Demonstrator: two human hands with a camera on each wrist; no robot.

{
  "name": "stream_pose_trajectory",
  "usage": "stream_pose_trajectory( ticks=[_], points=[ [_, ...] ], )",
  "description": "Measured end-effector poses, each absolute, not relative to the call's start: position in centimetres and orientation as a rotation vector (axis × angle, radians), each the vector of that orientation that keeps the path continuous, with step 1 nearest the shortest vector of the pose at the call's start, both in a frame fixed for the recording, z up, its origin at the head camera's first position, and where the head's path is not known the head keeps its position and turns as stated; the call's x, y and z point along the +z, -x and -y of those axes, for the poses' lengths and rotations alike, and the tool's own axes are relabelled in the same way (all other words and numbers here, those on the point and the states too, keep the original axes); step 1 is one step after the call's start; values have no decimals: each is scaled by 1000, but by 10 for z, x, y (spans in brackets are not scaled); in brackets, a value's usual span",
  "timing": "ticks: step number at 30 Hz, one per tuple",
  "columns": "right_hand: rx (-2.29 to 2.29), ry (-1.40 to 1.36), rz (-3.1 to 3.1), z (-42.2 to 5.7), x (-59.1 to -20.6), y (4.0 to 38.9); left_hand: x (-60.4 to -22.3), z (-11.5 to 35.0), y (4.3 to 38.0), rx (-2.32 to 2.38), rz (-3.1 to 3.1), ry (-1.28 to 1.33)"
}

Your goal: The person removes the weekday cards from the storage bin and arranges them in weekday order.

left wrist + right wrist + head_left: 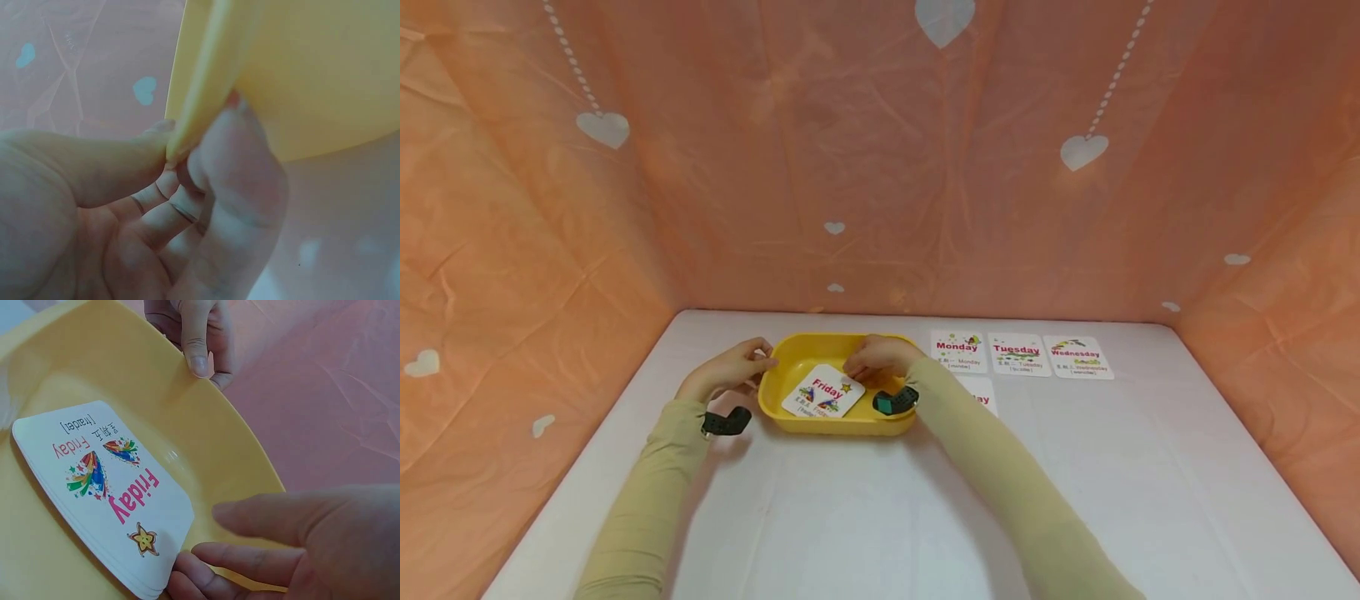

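A yellow plastic tray (842,426) stands on the white table, with a small stack of cards topped by a Friday card (822,393) inside. My left hand (730,369) pinches the tray's left rim between thumb and fingers, as the left wrist view shows at the yellow rim (203,87). Inside the tray, my right hand (882,356) reaches to the stack's edge. In the right wrist view its lower fingertips (194,569) touch the corner of the Friday card (150,506) by the printed star, while the thumb is held apart above.
Right of the tray lie a Monday card (957,352), a Tuesday card (1018,355) and a Wednesday card (1078,358) in a row. Below Monday, another card (981,392) is partly covered by the right sleeve. An orange cloth (880,208) with hearts surrounds the table.
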State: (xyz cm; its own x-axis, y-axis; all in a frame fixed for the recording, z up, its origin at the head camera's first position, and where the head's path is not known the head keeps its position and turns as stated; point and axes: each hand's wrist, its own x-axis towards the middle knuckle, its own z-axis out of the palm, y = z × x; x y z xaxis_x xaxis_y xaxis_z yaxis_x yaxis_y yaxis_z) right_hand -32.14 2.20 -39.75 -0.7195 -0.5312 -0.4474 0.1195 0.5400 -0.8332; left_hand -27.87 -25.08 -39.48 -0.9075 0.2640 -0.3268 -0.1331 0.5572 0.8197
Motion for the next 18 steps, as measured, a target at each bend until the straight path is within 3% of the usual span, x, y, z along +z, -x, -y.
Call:
stream_pose_trajectory(
  ticks=[18],
  points=[
    [-1169,340,-2095,-22,-401,325,-393,252,279,1310,-2365,-119]
  ],
)
